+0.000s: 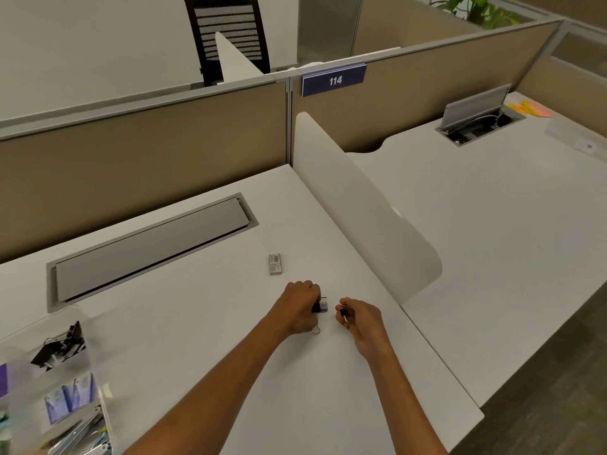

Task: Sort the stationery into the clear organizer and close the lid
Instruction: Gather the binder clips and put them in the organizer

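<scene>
Across the white desk (pixel 197 323) both forearms reached to its middle, with a curved divider (pixel 354 205) rising at 1 o'clock from the hands. The clear organizer (pixel 49 318) sat well apart at 8 o'clock, already holding clips and packets. The left hand (pixel 302 307) had its fingers curled tight round a black clip (pixel 320 305), a wire loop poking out below the palm. Just beside it, at 3 o'clock, the right hand (pixel 361 318) pinched a small clip (pixel 344 315) between thumb and fingers. A grey box (pixel 275 264) lay loose at 11 o'clock from the hands. The gathering would go best if both hands kept a firm hold, picked up the box on the way, and carried everything over to the clip compartment in one trip. The frame cut off the organizer's left and near sides, and its lid could not be made out. A pale thing against the black clip was too small to name, as was the box's print.
</scene>
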The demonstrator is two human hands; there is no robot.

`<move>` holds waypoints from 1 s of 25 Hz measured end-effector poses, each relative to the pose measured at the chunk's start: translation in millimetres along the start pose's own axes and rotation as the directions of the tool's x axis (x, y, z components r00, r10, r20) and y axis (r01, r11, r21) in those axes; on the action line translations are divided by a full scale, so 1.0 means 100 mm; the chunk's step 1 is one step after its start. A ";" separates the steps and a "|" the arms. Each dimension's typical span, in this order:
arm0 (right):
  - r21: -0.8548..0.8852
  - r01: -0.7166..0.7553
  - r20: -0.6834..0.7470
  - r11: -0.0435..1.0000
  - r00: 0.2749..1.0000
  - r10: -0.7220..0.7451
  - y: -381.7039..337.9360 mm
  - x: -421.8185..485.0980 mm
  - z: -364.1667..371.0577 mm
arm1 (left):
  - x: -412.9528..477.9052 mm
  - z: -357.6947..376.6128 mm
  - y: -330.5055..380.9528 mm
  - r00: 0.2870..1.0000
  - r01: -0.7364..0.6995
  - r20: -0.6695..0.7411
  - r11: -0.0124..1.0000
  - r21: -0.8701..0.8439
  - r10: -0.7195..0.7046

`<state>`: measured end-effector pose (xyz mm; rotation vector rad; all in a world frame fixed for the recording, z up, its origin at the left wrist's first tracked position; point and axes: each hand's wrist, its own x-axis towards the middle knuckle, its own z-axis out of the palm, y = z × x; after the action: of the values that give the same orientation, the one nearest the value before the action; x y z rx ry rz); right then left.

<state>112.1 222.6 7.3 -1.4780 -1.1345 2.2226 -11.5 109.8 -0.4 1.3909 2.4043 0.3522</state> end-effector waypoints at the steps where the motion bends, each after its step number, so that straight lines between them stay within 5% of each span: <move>1: -0.028 0.009 -0.007 1.000 1.000 -0.009 0.02 -0.01 0.02 | -0.04 -0.02 -0.03 1.000 0.011 -0.026 0.997 -0.080 -0.013; 4: -0.119 -0.002 0.078 0.993 0.997 0.012 0.09 -0.07 0.14 | -0.18 -0.11 -0.11 0.992 0.010 -0.115 0.949 -0.316 -0.049; 12: -0.239 0.003 0.500 0.971 0.857 0.120 0.40 -0.30 1.09 | -0.95 -0.36 -0.60 0.914 0.102 -0.282 0.838 -0.536 -0.292; 16: -0.351 0.058 0.577 0.934 0.799 0.167 0.63 -0.46 1.68 | -1.56 -0.60 -1.18 0.770 0.181 -0.387 0.755 -0.630 -0.507; 21: -0.449 0.123 0.627 0.885 0.749 0.214 1.01 -0.82 2.56 | -2.40 -0.81 -2.07 0.392 0.327 -0.512 0.636 -0.699 -0.765; 25: -0.479 0.143 0.638 0.866 0.734 0.232 1.27 -1.05 3.11 | -2.77 -0.77 -2.46 0.383 0.425 -0.370 0.517 -0.743 -0.847</move>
<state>-81.7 -69.3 46.1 -0.7738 -2.0510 2.7403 -108.4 -255.4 23.3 -0.1692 2.8055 1.4120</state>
